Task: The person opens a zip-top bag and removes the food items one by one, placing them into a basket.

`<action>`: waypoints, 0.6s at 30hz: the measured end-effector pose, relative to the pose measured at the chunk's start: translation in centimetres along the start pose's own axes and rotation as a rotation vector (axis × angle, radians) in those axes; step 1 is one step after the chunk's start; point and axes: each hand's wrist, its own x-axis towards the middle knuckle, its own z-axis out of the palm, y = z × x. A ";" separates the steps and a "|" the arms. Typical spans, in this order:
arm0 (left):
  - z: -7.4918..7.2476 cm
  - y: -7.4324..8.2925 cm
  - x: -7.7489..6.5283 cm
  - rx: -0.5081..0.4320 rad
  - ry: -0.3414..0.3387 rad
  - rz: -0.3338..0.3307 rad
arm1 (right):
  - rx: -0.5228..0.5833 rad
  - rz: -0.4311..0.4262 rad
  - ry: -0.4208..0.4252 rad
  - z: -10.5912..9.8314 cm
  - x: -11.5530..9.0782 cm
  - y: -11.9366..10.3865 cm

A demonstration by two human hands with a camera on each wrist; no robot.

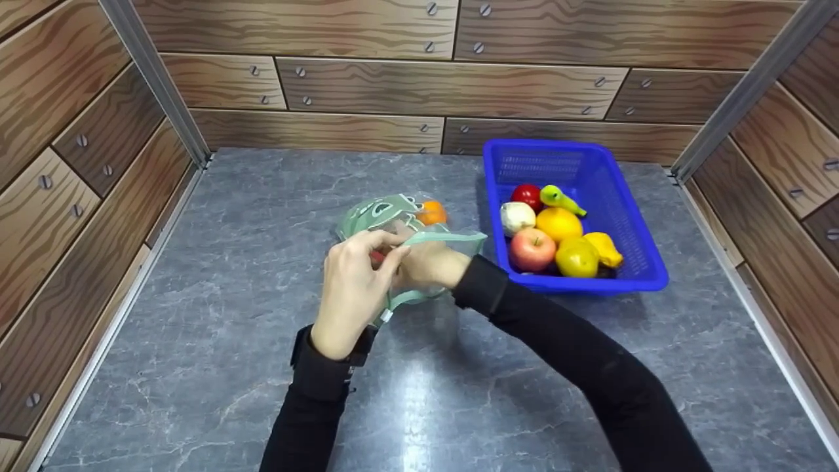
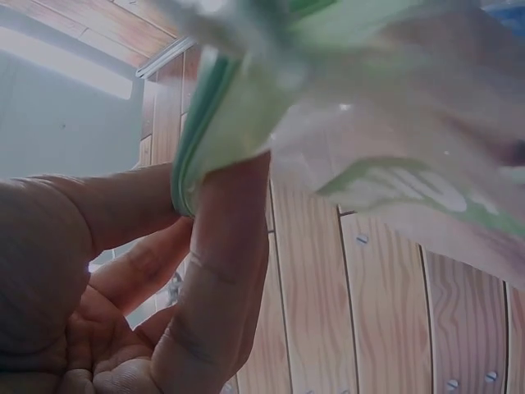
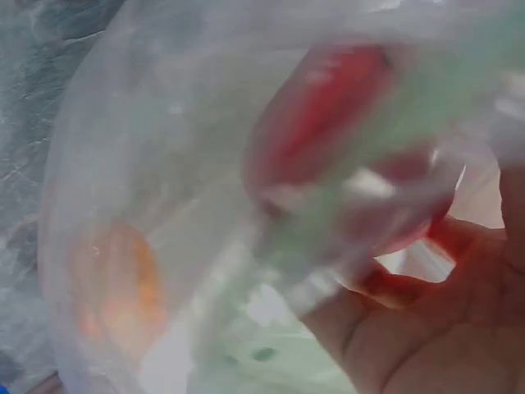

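Note:
A green-and-clear zip bag (image 1: 380, 213) lies at the middle of the table, its mouth towards me. My left hand (image 1: 354, 275) pinches the bag's green zip edge (image 2: 193, 139) between thumb and fingers. Through the mouth reaches my right hand (image 1: 429, 262), partly covered by the plastic. Its fingers curl round a shiny red fruit or vegetable (image 3: 328, 123), blurred behind the film in the right wrist view. An orange fruit (image 1: 432, 213) sits at the far end of the bag and shows through clear plastic in the right wrist view.
To the right stands a blue basket (image 1: 639, 229) holding several fruits and vegetables, among them a pink-red apple (image 1: 532, 249) and a white bulb (image 1: 518, 218). Wood-patterned walls (image 1: 452, 85) enclose the grey marbled table (image 1: 229, 262) at the back and both sides.

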 end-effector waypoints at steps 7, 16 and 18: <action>-0.2 0.0 0.1 -0.053 -0.003 -0.010 | 0.687 0.175 0.247 -1.7 -4.0 0.1; -0.4 -0.1 0.1 -0.019 -0.005 -0.025 | 0.714 0.241 0.254 -4.2 -10.3 0.0; -0.4 -0.1 0.1 -0.012 -0.004 -0.023 | 0.724 0.254 0.249 -4.5 -11.8 0.3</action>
